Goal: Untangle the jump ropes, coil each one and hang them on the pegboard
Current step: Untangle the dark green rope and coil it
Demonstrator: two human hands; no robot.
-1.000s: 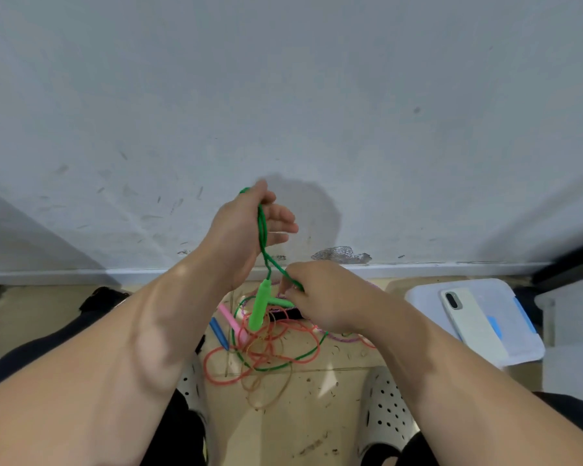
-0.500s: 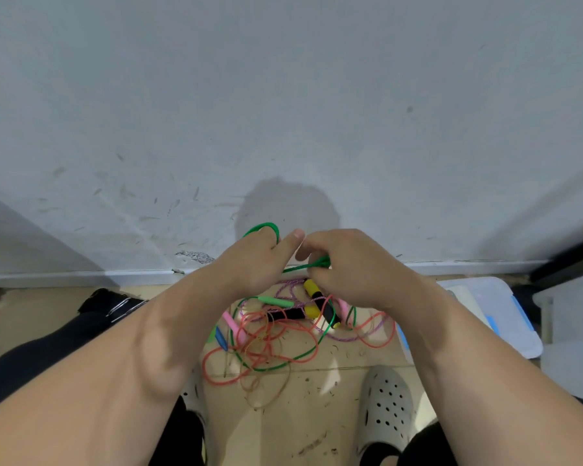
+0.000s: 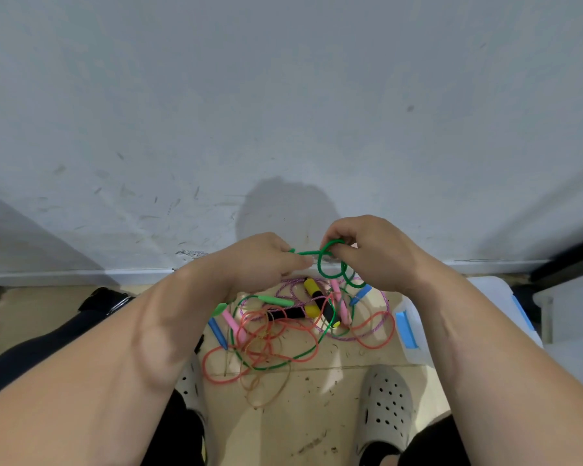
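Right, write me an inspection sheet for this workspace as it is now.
Surface: dusty tan floor, specks of debris.
Job's things: thin green jump rope looped between both hands; tangled pile of coloured ropes and handles on the floor.
Clutter: white plastic box with blue clips, right.
Grippers: left hand pinches the green rope; right hand grips its loops.
Cables: nothing seen.
Surroundings: scuffed pale wall; perforated white clogs.

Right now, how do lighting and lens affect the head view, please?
Head view: soft light, no glare; the left hand and right hand cast a grey shadow on the wall; wide-angle distortion bows the baseboard and enlarges the forearms; the green rope looks sharp.
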